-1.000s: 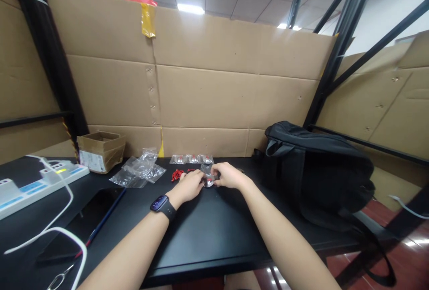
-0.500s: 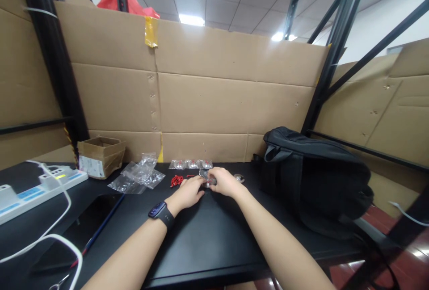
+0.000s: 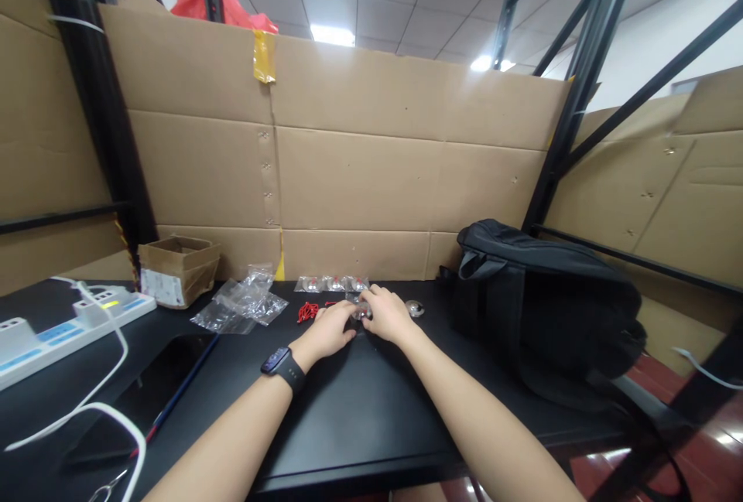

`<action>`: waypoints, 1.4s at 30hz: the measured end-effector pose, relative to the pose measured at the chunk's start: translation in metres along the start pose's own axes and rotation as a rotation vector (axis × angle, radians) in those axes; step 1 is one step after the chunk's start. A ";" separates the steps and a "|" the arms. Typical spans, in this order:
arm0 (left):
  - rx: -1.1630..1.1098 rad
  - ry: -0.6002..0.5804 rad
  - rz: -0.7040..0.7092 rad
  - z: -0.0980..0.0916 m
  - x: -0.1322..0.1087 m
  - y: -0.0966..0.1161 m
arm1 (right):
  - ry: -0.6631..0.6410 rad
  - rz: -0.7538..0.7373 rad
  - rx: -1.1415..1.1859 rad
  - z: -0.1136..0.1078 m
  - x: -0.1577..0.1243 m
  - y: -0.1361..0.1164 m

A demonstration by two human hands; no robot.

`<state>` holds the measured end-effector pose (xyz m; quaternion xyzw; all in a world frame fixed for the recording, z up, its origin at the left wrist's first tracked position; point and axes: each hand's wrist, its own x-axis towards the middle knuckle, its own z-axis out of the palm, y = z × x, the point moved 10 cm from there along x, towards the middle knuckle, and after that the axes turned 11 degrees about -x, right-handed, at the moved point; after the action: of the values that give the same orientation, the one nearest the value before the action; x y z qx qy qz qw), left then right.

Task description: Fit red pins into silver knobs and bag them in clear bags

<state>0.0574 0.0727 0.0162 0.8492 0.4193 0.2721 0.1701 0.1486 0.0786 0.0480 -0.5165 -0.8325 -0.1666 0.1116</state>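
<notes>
On the black table, my left hand (image 3: 330,332) and my right hand (image 3: 386,314) meet over a small shiny round metal piece (image 3: 362,312). Clear plastic lies around or just behind it; I cannot tell whether the piece is inside. Fingers of both hands are bent around the piece from either side. Left of them sits a bunch of red cords (image 3: 307,312). A similar shiny round piece (image 3: 414,308) rests just right of my right hand. Behind the hands, several clear packets (image 3: 335,284) holding shiny round pieces with red bits stand in a row.
Crumpled clear plastic bags (image 3: 247,301) and a small open cardboard box (image 3: 179,270) are at the left. Nearer lie a white power strip (image 3: 75,332), its cable and a dark flat tablet (image 3: 151,394). A black backpack (image 3: 546,309) occupies the right; a cardboard wall (image 3: 360,177) closes the back.
My right hand's fingers have spread and flattened slightly over the metal piece, which shows more now. The whole view has shifted slightly.
</notes>
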 end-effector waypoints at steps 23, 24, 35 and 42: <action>0.144 0.099 -0.071 -0.022 -0.007 0.008 | -0.067 -0.153 0.573 0.032 0.009 0.033; 0.146 0.097 -0.079 -0.022 -0.007 0.010 | -0.038 -0.159 0.580 0.030 0.010 0.033; -0.108 0.262 -0.356 -0.038 -0.010 -0.014 | -0.162 0.127 0.876 0.053 0.015 0.054; 0.133 0.192 -0.211 -0.020 -0.008 0.001 | -0.111 0.072 0.654 0.039 0.008 0.048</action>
<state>0.0419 0.0667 0.0300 0.7798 0.5379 0.3042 0.1001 0.1871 0.1201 0.0233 -0.4907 -0.8279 0.1416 0.2318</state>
